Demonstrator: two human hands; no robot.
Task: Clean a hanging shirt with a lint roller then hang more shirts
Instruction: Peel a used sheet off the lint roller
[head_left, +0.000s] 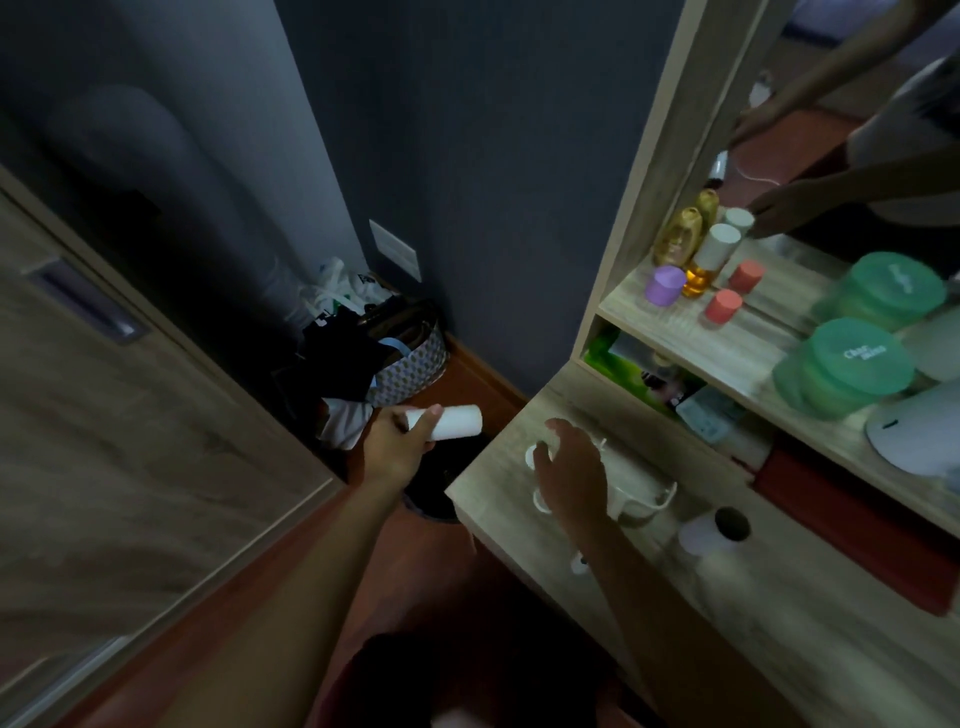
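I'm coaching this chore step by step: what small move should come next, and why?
Probably close the right hand on the white handle piece lying on the desk: it hovers open just over it, while the left hand grips the white roll, apparently a lint roller refill.

The right hand (571, 475) covers most of a white object (641, 496) on the desk (519, 431), so its kind cannot be told. The left hand (397, 441) hides the near end of the white roll (457, 421). The jars (847, 364) at the right are blurred; the picture's edge cuts a white dome (919, 434).
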